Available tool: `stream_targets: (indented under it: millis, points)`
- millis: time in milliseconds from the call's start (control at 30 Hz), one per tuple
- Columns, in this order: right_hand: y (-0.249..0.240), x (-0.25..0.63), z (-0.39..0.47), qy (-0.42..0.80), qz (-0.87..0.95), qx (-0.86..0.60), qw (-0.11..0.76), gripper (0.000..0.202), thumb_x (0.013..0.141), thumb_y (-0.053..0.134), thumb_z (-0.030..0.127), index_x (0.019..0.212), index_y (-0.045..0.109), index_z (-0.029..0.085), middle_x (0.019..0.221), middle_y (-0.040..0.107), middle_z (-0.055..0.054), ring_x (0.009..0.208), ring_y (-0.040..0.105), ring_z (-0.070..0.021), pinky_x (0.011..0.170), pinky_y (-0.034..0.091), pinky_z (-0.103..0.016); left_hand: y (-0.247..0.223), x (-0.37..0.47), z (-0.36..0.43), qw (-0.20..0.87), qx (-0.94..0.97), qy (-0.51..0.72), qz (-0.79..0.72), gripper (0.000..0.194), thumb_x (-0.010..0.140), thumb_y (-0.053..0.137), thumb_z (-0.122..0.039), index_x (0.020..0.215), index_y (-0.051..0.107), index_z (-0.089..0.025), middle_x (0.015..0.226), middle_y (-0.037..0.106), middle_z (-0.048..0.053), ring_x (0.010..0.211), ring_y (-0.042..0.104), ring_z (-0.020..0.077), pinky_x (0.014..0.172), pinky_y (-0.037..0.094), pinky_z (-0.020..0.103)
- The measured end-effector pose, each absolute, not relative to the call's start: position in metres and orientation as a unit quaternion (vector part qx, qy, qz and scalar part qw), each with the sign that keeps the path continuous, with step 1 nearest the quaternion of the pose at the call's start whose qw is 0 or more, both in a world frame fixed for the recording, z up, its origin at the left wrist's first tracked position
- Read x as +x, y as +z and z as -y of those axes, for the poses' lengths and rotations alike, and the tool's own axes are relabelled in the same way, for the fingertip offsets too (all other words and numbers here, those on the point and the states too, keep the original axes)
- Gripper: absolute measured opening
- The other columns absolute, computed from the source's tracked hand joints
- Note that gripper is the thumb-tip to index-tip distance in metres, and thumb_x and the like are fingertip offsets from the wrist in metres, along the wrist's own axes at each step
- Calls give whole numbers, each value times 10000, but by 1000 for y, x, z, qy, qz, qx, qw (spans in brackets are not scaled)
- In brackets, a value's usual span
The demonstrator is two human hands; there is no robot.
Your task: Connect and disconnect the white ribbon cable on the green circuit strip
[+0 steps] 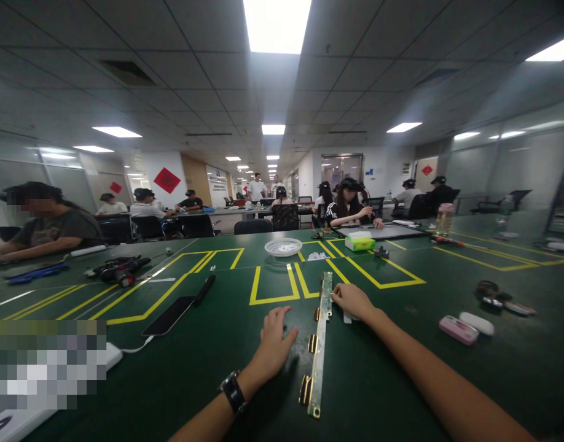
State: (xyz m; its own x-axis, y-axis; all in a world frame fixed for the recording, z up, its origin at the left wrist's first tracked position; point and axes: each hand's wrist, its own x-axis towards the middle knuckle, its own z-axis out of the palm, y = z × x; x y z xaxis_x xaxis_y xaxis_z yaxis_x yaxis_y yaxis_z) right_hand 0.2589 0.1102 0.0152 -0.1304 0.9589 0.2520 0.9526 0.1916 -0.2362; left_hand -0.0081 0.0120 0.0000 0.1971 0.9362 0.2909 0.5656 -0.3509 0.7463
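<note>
A long narrow circuit board strip with gold-coloured flaps along its left side lies on the green table, pointing away from me. My right hand is at the strip's far end on its right side, its fingers pressed together near the edge; a small white piece shows beneath it. Left of the strip, my left hand hovers with fingers apart and holds nothing. A dark watch is on that wrist.
Ahead are a white round basket, a green tissue pack and yellow tape outlines. A phone and white power strip lie left; a pink case and keys lie right. Several people sit beyond.
</note>
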Motion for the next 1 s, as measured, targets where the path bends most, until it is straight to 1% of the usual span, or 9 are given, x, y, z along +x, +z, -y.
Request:
stream_targets:
  millis: [67,167,300,433,533,600,800,1000]
  points:
    - [14,264,-112,0,746,-642,175,294,856,477,379,924,676,174,933,679,-112,887,608,-238,686,395,-286,0,-9,-10,244,746,367,-499,490,827,493,-374,1294,487,-227,1310,455,102,1201,372,294,985,274,389]
    - [10,264,-113,-22,746,-643,171,297,865,467,379,938,673,178,962,657,-120,941,580,-251,731,398,-301,0,-9,-7,249,762,361,-476,451,845,487,-377,1277,506,-248,1294,479,91,1200,377,282,986,272,378]
    - [5,254,-110,-52,776,-606,169,308,863,483,387,1015,647,175,1011,616,-125,981,553,-247,822,389,-321,3,-7,-3,244,780,350,-458,407,871,462,-364,1255,515,-241,1274,497,83,1184,393,264,982,289,370]
    - [1,246,-109,-49,810,-554,189,337,858,505,365,1127,596,182,1116,579,-116,1054,516,-238,909,362,-337,7,-3,1,223,801,330,-447,384,889,440,-350,1245,506,-225,1259,501,75,1167,400,239,992,301,367]
    - [-1,246,-111,-33,831,-522,191,294,867,482,329,1104,608,210,1132,587,-87,1071,510,-229,926,357,-344,8,-2,3,210,814,328,-431,361,900,432,-331,1236,505,-222,1237,510,69,1154,409,227,988,318,360]
    - [-1,251,-114,-29,829,-526,188,276,873,457,310,1070,626,215,1122,602,-77,1067,521,-221,922,364,-336,8,-1,4,208,818,330,-423,348,902,438,-322,1230,507,-227,1227,516,63,1146,417,223,985,325,358]
    - [-1,273,-124,-38,778,-601,180,314,867,414,271,1072,640,201,1127,623,-81,1067,548,-230,899,394,-330,10,0,5,214,814,342,-418,352,903,445,-297,1244,494,-227,1222,518,65,1144,421,224,984,330,364]
    - [-7,283,-131,-42,773,-605,186,353,861,390,240,1113,634,202,1161,616,-80,1110,534,-221,937,386,-325,9,0,5,216,815,343,-414,345,900,451,-296,1234,504,-224,1207,524,67,1133,431,224,976,336,366]
